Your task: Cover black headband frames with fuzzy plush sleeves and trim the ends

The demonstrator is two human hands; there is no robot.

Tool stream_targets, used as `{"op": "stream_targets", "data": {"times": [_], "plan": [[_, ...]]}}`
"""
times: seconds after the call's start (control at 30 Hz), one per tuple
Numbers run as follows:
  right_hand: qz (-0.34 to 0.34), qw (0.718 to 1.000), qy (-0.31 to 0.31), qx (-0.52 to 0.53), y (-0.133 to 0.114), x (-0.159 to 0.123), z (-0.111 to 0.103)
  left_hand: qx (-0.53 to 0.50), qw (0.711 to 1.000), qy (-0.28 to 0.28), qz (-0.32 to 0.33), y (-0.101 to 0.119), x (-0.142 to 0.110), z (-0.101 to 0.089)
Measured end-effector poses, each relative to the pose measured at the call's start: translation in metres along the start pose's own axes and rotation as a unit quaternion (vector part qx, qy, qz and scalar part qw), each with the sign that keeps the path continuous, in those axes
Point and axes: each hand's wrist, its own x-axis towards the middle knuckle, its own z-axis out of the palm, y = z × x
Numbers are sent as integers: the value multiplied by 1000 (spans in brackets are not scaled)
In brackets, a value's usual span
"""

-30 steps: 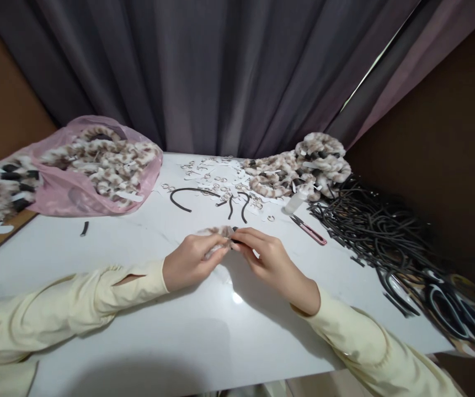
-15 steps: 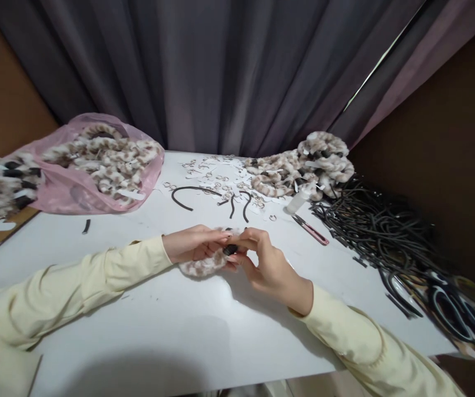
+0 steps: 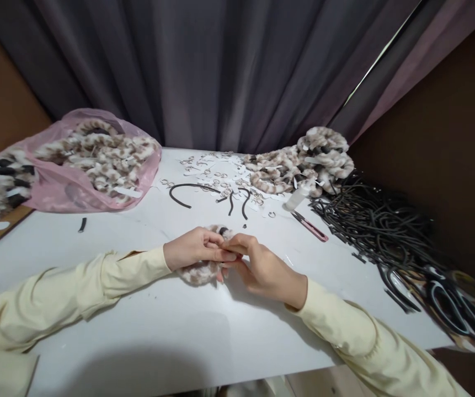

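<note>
Between my hands is a fluffy white-and-brown ring (image 3: 199,274) with a black section showing at its far side. My left hand (image 3: 196,247) is closed on it, thumb and fingers pinching near its right side. My right hand (image 3: 257,267) is closed as well, its fingertips meeting the left ones at the ring's right side. The fingers cover the spot where they meet. Beyond the hands lie a curved black cord (image 3: 190,186) and two shorter black cord pieces (image 3: 245,204).
A pink plastic bag (image 3: 80,198) of fluffy rings stands at the left. Small metal rings and white tags (image 3: 216,176) are scattered at the back. To the right are more fluffy rings (image 3: 324,149), a small bottle (image 3: 297,198), pink thread snips (image 3: 311,227), piled black cords (image 3: 378,220) and large scissors (image 3: 448,309).
The fluffy ring has come lower and more into sight, with both hands shifting round it. My fingers have closed over its black part on the right. A small dark bit now lies beyond the hands.
</note>
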Motion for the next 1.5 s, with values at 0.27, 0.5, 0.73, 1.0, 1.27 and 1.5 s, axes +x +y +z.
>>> {"op": "stream_targets", "data": {"times": [0.27, 0.5, 0.73, 1.0, 1.27, 1.5], "plan": [[12, 999, -24, 29, -6, 5, -6, 8, 999, -40, 5, -3, 1, -3], [38, 998, -40, 9, -3, 4, -5, 50, 999, -8, -9, -3, 2, -1], [57, 997, -30, 42, -4, 7, -5, 42, 999, -12, 9, -4, 4, -4], [78, 995, -29, 60, -4, 10, -6, 38, 999, 10, -15, -3, 6, -2], [60, 996, -12, 63, -7, 12, -8, 5, 997, -82, -6, -1, 5, -12], [47, 996, 19, 72, -8, 11, -8, -68, 984, -162, 8, 0, 4, -22]]}}
